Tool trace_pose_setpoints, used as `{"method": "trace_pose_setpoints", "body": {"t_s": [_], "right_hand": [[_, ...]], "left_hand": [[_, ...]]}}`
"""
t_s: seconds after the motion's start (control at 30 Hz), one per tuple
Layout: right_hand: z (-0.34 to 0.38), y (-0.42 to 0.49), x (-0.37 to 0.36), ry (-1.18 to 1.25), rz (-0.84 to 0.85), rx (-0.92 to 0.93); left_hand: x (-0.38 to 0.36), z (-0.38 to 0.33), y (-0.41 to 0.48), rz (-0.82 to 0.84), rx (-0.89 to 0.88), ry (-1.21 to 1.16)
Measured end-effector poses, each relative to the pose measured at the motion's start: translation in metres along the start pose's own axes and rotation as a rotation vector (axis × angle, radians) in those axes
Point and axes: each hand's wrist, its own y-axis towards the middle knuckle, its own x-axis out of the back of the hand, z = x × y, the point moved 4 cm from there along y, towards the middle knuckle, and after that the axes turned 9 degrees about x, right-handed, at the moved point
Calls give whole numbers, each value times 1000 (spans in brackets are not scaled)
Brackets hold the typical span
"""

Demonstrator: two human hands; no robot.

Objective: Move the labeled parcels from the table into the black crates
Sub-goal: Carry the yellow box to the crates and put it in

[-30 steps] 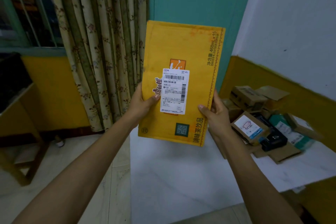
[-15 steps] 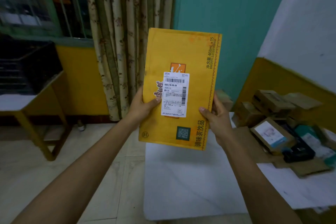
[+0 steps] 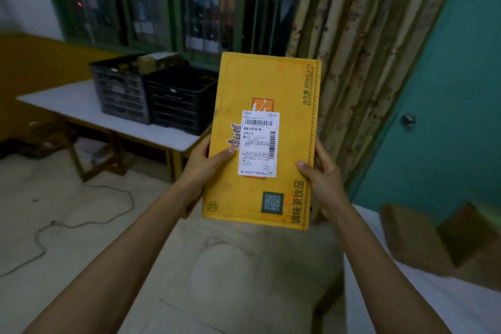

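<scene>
Yellow labelled cardboard parcel point(image 3: 287, 84), pinched edgewise by left hand point(image 3: 203, 168) and right hand point(image 3: 322, 179), is judged mid-carry; black slatted crates point(image 3: 179, 100) must be reached next

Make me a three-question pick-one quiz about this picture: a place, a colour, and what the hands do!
1. Where do the black crates stand?
A. on the floor
B. on the white-topped table
C. on a chair

2. What colour is the parcel?
A. yellow
B. blue
C. pink

3. How is the parcel held?
A. it lies on the floor
B. one hand pinches a corner
C. the left hand and right hand grip its sides

Answers: 1 B, both sit on the tabletop; 2 A, its face is yellow; 3 C, a thumb lies over each side edge.
</scene>
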Motion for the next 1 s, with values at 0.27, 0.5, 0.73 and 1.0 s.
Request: {"method": "trace_pose_setpoints", "body": {"t_s": [0.27, 0.5, 0.73, 1.0], "right_hand": [[-39, 78, -234, 101, 169, -11], [-67, 145, -372, 177, 286, -21], [-104, 257, -509, 310, 338, -57], [-111, 411, -649, 421, 341, -83]], "left_hand": [[222, -11, 63, -221, -2, -9], [353, -12, 119, -320, -12, -31], [471, -38, 224, -428, -31, -8], [588, -98, 362, -512, 26, -69]]}}
